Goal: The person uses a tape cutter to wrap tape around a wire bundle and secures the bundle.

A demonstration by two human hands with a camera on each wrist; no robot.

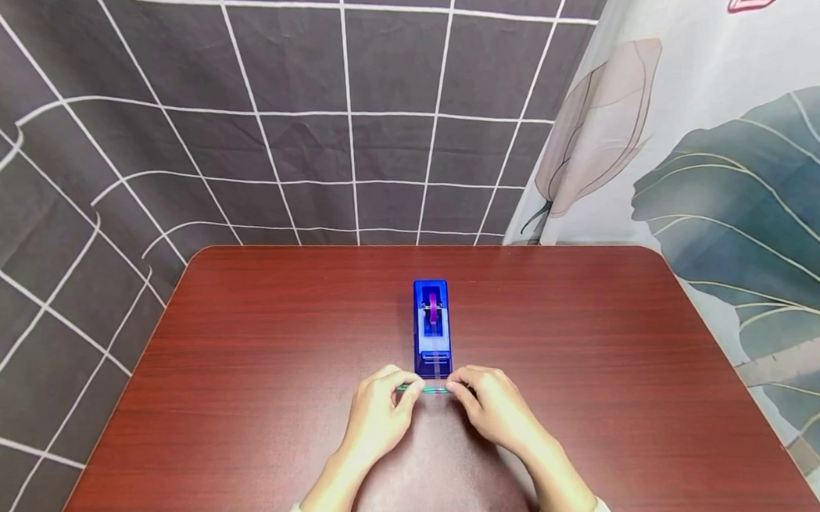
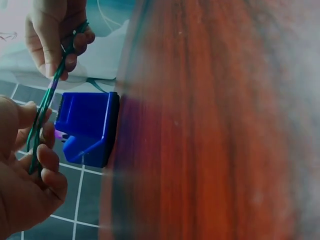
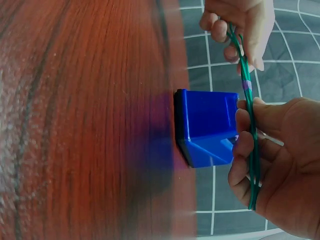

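A bundle of thin green strands (image 1: pixel 435 390) is stretched between both hands, just in front of a blue tape dispenser (image 1: pixel 425 345). My left hand (image 1: pixel 380 414) pinches its left end between thumb and fingers. At the other end, my right hand (image 1: pixel 495 409) does likewise. A purple band or patch (image 3: pixel 246 85) shows around the bundle's middle. On the dispenser sits a tape roll with a purple-pink core (image 1: pixel 433 308). A pale strip appears to run from its front edge down to the bundle. In the right wrist view the green strands (image 3: pixel 253 145) lie along the right fingers.
The dispenser stands on a reddish-brown wooden table (image 1: pixel 261 359) with rounded far corners. Behind it hangs a dark grey cloth with white grid lines (image 1: pixel 300 75). A pale curtain with leaf prints (image 1: pixel 732 213) hangs along the right side.
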